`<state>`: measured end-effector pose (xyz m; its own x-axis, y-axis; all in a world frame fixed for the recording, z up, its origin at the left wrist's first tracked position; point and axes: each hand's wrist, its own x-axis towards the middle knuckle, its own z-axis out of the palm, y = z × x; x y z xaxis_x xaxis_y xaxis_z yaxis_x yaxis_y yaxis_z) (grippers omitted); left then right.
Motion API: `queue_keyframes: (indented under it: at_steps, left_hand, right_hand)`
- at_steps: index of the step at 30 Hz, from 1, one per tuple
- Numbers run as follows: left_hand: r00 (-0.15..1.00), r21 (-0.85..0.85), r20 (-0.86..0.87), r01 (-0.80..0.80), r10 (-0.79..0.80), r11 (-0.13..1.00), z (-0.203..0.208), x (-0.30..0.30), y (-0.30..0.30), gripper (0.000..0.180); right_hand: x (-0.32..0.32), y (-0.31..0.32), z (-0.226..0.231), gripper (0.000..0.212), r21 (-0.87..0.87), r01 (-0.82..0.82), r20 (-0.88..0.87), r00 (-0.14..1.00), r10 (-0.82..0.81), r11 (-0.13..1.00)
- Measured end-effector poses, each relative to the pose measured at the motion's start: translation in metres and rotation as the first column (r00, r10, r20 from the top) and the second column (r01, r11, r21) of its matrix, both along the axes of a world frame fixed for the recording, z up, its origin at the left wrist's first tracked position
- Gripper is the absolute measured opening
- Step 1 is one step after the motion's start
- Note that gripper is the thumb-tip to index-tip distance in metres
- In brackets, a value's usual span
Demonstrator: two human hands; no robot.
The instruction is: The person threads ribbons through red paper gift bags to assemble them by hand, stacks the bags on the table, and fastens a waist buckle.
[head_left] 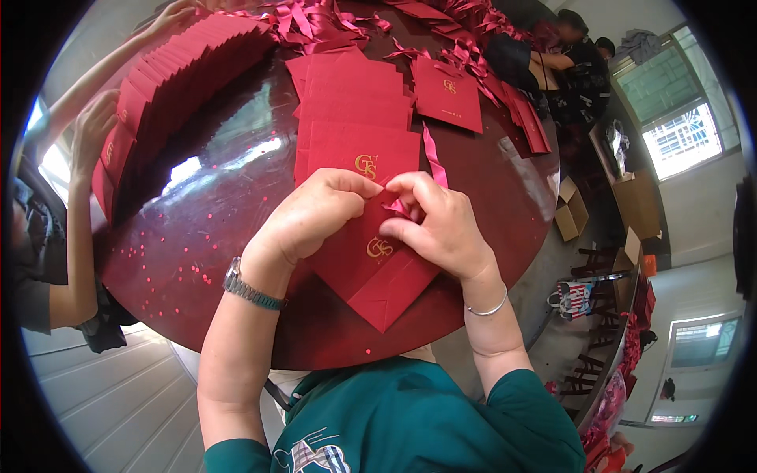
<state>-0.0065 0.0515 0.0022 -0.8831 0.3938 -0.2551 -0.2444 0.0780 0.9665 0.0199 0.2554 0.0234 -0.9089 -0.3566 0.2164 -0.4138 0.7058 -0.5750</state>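
A flat red paper bag [385, 284] with a gold emblem lies tilted on the table in front of me, its folded base toward me. My left hand [327, 211] is closed in a pinch at the bag's upper edge. Opposite it, my right hand [438, 221] has thumb and fingers curled round a pink ribbon [397, 208] at the same edge. The fingertips of both hands almost meet, and they hide the exact spot where ribbon and paper come together. Just beyond my hands lies a stack of similar red bags [355, 98], with a loose ribbon strip [433, 154] beside it.
The round dark red table [236, 189] is dotted with small red paper bits. A long row of red bags [169, 75] stands at left, with another person's hands [96, 126] on it. Ribbons [311, 22] heap at the back. Another ribboned bag [448, 94] lies right.
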Motion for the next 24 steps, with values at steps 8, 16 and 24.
queue_keyframes:
  at_steps: [8,16,24]
  left_hand:
    - [0.981,-0.186,-0.139,0.107,-0.134,0.977,0.007,0.005,0.002,0.046]
    - [0.951,0.043,0.124,0.281,-0.284,0.959,0.024,0.001,-0.006,0.03]
    - [0.874,-0.264,-0.422,0.136,-0.241,0.955,0.011,0.008,0.01,0.013]
  right_hand:
    - [-0.022,0.014,-0.006,0.019,-0.149,-0.184,0.01,0.982,0.187,0.972]
    - [-0.015,0.02,-0.007,0.009,-0.401,-0.242,0.004,0.964,0.266,0.883]
    - [-0.014,0.026,-0.009,0.008,-0.419,-0.27,0.075,0.941,0.329,0.867]
